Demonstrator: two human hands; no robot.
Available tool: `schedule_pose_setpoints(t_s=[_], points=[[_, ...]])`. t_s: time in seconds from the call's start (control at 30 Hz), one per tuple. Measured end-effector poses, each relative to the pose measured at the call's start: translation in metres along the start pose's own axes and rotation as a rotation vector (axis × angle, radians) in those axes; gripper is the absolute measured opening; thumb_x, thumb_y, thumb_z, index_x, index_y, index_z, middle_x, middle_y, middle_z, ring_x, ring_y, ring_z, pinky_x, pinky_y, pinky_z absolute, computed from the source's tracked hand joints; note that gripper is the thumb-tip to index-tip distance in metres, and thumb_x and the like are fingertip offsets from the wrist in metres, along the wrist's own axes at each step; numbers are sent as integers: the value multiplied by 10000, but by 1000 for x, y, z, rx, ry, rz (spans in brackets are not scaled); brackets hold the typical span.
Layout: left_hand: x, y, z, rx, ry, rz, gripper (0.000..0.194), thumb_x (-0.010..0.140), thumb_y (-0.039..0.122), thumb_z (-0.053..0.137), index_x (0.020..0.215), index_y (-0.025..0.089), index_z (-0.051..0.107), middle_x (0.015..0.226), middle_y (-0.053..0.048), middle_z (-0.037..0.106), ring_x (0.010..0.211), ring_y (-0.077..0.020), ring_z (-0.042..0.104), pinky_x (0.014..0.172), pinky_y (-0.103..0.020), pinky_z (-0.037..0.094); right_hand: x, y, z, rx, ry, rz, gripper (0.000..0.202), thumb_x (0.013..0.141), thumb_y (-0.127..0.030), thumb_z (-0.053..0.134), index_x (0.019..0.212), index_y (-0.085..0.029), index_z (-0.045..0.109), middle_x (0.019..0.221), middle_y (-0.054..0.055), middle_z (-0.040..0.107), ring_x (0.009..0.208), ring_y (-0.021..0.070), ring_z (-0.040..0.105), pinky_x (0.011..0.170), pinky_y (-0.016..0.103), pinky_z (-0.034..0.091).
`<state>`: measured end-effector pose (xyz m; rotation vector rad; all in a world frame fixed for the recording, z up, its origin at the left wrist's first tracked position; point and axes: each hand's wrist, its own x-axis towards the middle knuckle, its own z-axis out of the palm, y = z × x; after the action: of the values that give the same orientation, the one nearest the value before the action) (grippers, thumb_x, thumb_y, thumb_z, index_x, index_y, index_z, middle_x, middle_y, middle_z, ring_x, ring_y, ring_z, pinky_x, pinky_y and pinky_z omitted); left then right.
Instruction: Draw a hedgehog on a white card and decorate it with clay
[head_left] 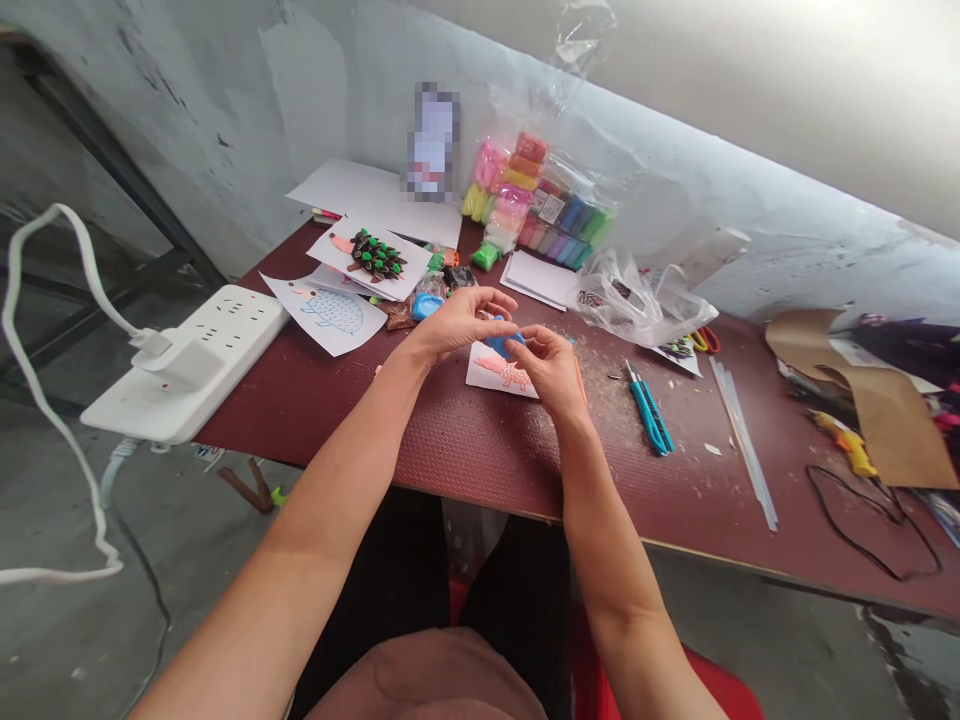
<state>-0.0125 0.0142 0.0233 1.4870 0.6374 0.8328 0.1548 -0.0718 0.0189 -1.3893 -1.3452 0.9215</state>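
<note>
Between my two hands is a piece of blue clay [504,342], pinched by the fingers of both. My left hand [463,322] grips it from the left and my right hand [551,368] from the right. Below them, partly covered by my right hand, lies a white card with an orange-red animal drawing [487,366]. A larger blue lump [427,306] rests left of my left hand. Further left are a sheet with a blue hedgehog drawing [337,316] and a hedgehog picture with dark and green spines [379,258].
Packs of coloured clay [517,195] stand by the wall, near a clear plastic bag [637,300]. A teal cutter [651,410], clear sticks [742,440] and a yellow glue gun [847,443] lie right. A white power strip [187,365] borders the table's left edge.
</note>
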Motion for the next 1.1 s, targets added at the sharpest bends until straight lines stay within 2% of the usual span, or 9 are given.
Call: schedule_pose_setpoints(t_s=[0.13,0.27,0.43,0.6,0.73,0.87,1.1], points=[[-1,2,-1,-41,-81,-73,140,795,191,789,880,107,716,835,-69,712,736,-141,688,703,-293,597,0,-2,-4,-8,7,12,438,745,-621,813,865,-217,697,757,8,710,699,139,630,666,294,500],[0,2,1,-52,-15,-76,114,803,183,786,846,122,700,799,-54,701,709,-139,685,640,-270,591,0,-2,-7,-8,-11,22,431,768,-627,778,881,-218,698,762,10,704,708,148,651,681,306,520],[0,2,6,-78,0,-85,110,831,187,765,849,121,678,800,-57,704,713,-140,699,639,-266,598,-1,-4,-6,0,19,-10,361,756,-550,816,773,-217,677,690,-9,677,652,127,615,662,296,510],[-3,4,6,-103,-32,-101,283,767,104,793,1026,111,680,870,-67,732,780,-161,721,700,-302,613,-2,-6,-5,59,77,10,343,712,-502,864,769,-210,693,691,2,705,610,120,618,596,279,491],[-3,5,5,-95,-13,-88,230,760,67,766,967,114,678,849,-49,714,756,-142,701,677,-277,597,-3,-7,-7,40,67,72,407,707,-543,860,862,-206,691,742,22,739,610,135,655,575,282,502],[-2,5,5,-74,-4,-72,225,752,39,750,949,117,675,803,-29,696,712,-125,673,649,-263,574,-2,-7,-8,-4,55,44,405,755,-581,813,865,-211,690,746,23,730,657,146,677,637,302,538],[-2,3,6,-135,-50,-100,434,722,77,838,1114,108,656,887,-50,722,780,-149,708,740,-315,601,-1,-4,-12,0,74,18,382,775,-585,789,834,-238,643,711,-2,689,660,142,650,659,312,533]])
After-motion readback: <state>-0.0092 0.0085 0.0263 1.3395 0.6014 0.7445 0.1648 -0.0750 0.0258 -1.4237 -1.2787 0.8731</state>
